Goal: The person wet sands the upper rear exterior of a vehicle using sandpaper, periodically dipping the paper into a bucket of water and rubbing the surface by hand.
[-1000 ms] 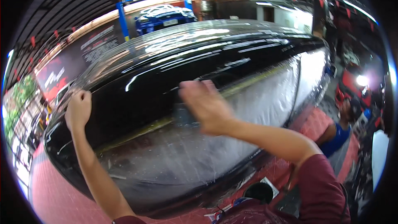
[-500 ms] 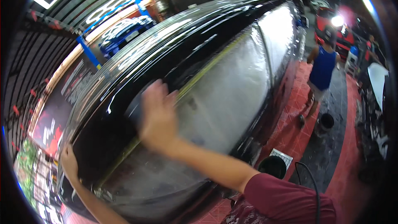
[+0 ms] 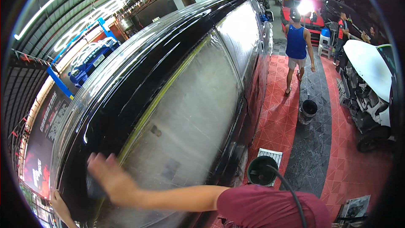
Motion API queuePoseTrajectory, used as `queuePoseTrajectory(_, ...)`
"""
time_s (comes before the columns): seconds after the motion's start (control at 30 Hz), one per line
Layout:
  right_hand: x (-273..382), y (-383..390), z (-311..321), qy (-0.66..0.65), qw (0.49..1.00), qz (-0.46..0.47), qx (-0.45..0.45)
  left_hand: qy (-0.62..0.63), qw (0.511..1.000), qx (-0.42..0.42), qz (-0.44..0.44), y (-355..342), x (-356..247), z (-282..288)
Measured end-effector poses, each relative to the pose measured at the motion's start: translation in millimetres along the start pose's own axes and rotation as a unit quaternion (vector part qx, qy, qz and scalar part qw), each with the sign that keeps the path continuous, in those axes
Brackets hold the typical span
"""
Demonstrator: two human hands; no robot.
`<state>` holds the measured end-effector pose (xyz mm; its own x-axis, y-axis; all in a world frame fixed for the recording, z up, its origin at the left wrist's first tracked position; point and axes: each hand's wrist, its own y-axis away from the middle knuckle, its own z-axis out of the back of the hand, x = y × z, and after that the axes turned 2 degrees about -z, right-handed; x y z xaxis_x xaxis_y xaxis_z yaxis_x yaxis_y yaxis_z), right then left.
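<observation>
A glossy black car body (image 3: 139, 97) stretches away in front of me, its side windows covered with cloudy plastic sheeting (image 3: 198, 105). Yellow masking tape (image 3: 160, 95) runs along the top of that sheeting. Over the black panel above the tape, my right hand (image 3: 110, 180) is smeared by motion, its fingers laid flat over a dark grey pad (image 3: 93, 188) that is mostly hidden. My left hand (image 3: 58, 202) curls onto the car's rear edge at the lower left; its fingertips are partly hidden.
A dark green bucket (image 3: 262, 171) with a black hose (image 3: 291, 190) stands by the car on red and grey floor tiles. Farther off are a black bucket (image 3: 309, 109), a person in a blue tank top (image 3: 297, 42) and a partly dismantled white car (image 3: 369, 69). A blue lift post (image 3: 60, 83) rises beyond the roof.
My right hand has slid down and left along the black panel toward the rear. The view has turned and shifted right. The person in blue has walked farther away.
</observation>
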<state>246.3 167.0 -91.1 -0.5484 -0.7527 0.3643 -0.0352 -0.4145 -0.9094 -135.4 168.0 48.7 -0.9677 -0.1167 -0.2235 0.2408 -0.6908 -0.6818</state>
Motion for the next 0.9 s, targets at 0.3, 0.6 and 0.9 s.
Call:
queuePoseTrajectory(0.3, -126, -33, 78, 0.039, 0.985, 0.164, 0.023, -0.002, 0.999, -0.038, -0.018, 7, 35, -6)
queuePoseTrajectory(0.6, -58, -21, 16, -0.049, 0.982, 0.179, 0.039, -0.015, 0.999, -0.049, 0.006, 1, 6, -8)
queuePoseTrajectory(0.9, -245, -75, 171, 0.230, 0.963, -0.106, -0.094, -0.092, 0.993, 0.028, 0.066, 16, -92, -9)
